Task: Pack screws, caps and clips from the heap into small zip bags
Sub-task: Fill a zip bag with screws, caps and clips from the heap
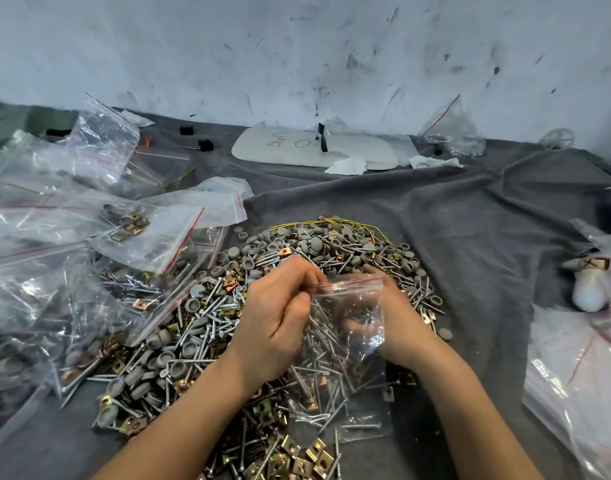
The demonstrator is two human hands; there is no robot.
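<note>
Brass clips lie at the near edge of the grey cloth. Just beyond them, over the heap, both hands hold a small zip bag with screws inside. The left hand has its fingers curled and pinches the bag's red zip line. The right hand grips the bag's right side, its fingers curled behind the plastic. Grey caps crowd the heap's far side. Filled bags pile along the left edge, with more bags at the right edge. A white board lies at the far edge.
</note>
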